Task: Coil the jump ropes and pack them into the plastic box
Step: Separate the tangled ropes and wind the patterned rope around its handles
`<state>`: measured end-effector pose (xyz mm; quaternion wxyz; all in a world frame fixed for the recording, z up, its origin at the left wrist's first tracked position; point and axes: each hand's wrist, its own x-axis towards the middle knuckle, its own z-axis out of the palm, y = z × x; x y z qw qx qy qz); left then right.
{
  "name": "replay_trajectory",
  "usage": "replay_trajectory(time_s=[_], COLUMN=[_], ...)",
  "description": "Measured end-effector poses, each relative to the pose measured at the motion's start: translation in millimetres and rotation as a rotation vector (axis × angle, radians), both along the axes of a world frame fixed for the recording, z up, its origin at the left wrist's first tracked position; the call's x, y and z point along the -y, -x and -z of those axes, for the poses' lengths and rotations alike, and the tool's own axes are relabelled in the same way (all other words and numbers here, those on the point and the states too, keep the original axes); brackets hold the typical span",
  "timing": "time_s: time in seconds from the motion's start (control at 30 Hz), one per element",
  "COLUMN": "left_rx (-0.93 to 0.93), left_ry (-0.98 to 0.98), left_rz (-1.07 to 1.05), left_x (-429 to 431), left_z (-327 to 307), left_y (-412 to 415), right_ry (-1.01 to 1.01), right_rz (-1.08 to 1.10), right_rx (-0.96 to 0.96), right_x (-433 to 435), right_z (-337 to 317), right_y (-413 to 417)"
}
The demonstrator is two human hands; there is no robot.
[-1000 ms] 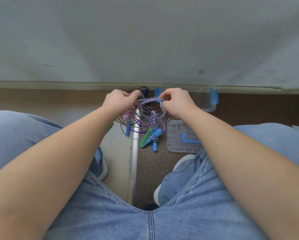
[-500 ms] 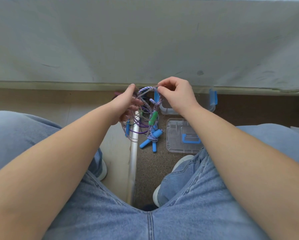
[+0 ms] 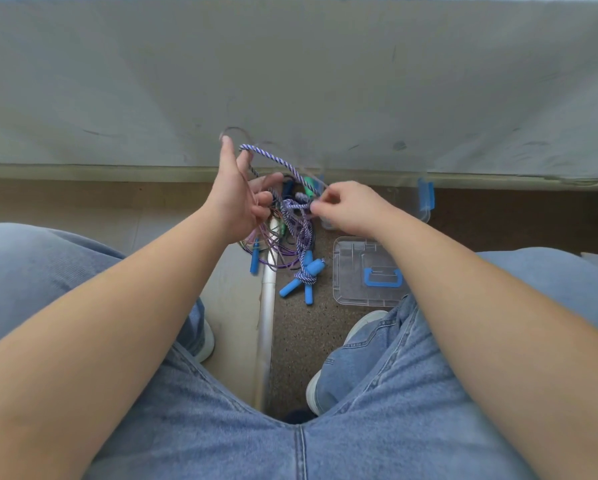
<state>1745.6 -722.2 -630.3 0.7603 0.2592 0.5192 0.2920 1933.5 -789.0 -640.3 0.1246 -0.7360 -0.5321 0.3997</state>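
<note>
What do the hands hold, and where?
The braided rope: left hand has its loop hooked round the fingers, right hand pinches it beside the tangle.

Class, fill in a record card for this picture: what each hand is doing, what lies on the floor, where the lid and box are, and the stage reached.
left hand: raised, braided rope looped over its fingers
right hand: pinches the same rope, close to a green handle
floor: a tied rope with blue handles, purple cords tangled beside it
lid: off, flat on the floor
box: mostly hidden behind the right hand, contents unseen
stage: braided rope in hand, not yet packed
</note>
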Motion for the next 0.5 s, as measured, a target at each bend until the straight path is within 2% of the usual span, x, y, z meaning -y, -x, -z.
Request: replay_trajectory(time_s=[0.07, 0.2, 0.33, 0.4, 0.5], left_rx=[0.01, -0.041, -0.111, -0.202, -0.408], left_ry=[-0.022, -0.073, -0.162, -0.195, -0.303], left_rz=[-0.04, -0.111, -0.008, 0.06, 0.147], left_x=[0, -5, -4, -3, 0], left_z=[-3, 2, 9, 13, 15], left_y=[0, 3, 6, 6, 5], right_ry=[0.113, 0.248, 0.391, 0.341, 0.151], right_rz=[-0.096, -0.032, -0.101, -0.12, 0.0], right_rx=[0.182, 0.218, 0.337, 0.301, 0.096], right_x=[5, 7, 9, 8, 2], right_z=[0, 2, -3, 1, 3], right_y=[-4, -5, -7, -7, -2])
